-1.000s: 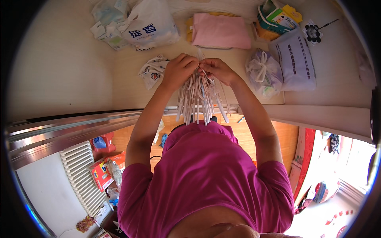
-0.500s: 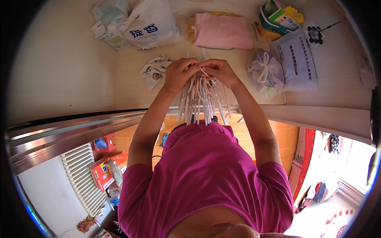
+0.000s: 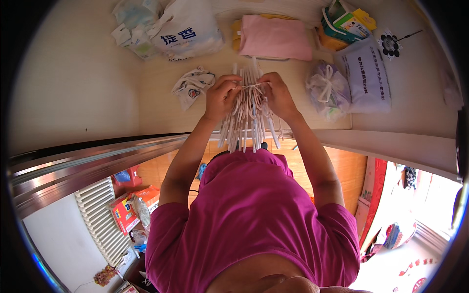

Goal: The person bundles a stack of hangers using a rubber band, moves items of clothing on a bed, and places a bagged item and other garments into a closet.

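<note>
A bundle of thin white sticks (image 3: 250, 117) with pale looped cords among them stands between my hands, over the front of the shelf. A thin white cord (image 3: 251, 86) crosses the bundle near its upper part, pulled fairly straight. My left hand (image 3: 222, 97) pinches this cord at the left side of the bundle. On the other side my right hand (image 3: 278, 96) is closed on the cord, its fingertips partly hidden. Left of my left hand lies a crumpled white printed bag (image 3: 193, 84).
Along the back of the shelf (image 3: 161, 93) are white plastic bags (image 3: 188, 29), a folded pink cloth (image 3: 276, 38) and a teal basket (image 3: 342, 24) of boxes. At right sit a knotted clear bag (image 3: 327, 88) and a white package (image 3: 364, 75). A metal rail (image 3: 97, 158) edges the shelf.
My hands have moved apart from close together at the top of the bundle, drawing the cord across it. The upper stick ends now show between them.
</note>
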The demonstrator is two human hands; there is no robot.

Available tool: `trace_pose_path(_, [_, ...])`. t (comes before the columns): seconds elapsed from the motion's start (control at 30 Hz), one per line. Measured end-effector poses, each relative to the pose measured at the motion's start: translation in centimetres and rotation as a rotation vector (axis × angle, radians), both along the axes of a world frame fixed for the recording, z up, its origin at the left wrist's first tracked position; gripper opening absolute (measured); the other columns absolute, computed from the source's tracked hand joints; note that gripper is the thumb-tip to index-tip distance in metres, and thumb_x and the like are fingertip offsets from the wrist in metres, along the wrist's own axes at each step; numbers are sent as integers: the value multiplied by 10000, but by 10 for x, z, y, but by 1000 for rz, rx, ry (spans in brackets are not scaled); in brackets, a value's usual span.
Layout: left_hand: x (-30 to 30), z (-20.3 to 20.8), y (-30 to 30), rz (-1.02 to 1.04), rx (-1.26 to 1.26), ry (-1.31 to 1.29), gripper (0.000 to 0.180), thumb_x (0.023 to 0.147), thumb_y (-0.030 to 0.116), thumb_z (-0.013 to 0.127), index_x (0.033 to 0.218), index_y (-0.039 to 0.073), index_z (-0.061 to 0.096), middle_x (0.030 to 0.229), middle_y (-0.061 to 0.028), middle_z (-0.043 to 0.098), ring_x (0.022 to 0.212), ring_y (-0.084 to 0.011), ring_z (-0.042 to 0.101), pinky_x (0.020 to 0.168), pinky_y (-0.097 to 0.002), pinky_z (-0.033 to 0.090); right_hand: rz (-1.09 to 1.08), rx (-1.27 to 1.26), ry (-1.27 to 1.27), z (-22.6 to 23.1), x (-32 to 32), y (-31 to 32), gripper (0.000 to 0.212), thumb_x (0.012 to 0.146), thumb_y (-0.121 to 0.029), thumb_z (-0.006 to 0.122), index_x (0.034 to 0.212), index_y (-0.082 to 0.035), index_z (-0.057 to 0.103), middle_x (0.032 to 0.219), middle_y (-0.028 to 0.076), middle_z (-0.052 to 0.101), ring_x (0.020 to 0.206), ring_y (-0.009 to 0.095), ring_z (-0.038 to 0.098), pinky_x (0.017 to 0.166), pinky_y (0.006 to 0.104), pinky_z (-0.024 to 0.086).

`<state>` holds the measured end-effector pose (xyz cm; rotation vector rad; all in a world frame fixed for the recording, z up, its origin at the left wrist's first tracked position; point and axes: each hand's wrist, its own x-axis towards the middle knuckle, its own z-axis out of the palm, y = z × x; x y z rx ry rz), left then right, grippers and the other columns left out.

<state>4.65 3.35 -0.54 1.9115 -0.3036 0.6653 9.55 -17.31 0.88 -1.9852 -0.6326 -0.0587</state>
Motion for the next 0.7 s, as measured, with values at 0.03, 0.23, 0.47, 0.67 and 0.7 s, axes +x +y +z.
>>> trace_pose_path(0.03, [-2,-6,0,10,-68,20,108,847,-7,700,820,14,598,985,-80,682,695,-203,632,593,-254,475,-68,10,5,-14,2,-8,88,956,-31,536,1034,-6,567,944,179,603,859,349,615,783,396,505])
trace_pose_path(0.23, [-30,-44,21,40,-209,293,98,964,39,601,881,4,562,975,-65,701,739,-99,547,657,-254,449,-340,19,25,-75,8,-42,90,1005,-103,500,1038,-35,548,897,126,629,715,237,601,663,335,494])
trace_pose_path(0.47, [-7,-17,1,-173,-649,347,266,1049,275,497,891,62,478,886,-53,653,835,-120,596,795,-285,484,-127,818,818,-28,8,0,106,1053,-205,446,1050,-113,499,768,5,535,581,77,429,518,223,365])
trace_pose_path(0.67, [-7,-31,11,-167,-1052,415,237,1045,301,493,905,111,480,822,-55,622,903,-210,669,878,-371,524,-230,803,794,-60,19,-16,102,1052,-208,457,1062,-119,505,722,-15,416,585,87,409,574,248,462])
trace_pose_path(0.7, [-10,-27,10,-152,-1091,444,234,1040,313,502,911,118,486,797,-49,610,896,-212,666,876,-380,523,-229,826,819,-63,15,-19,98,1051,-206,459,1063,-120,506,721,-15,419,589,85,409,593,256,480])
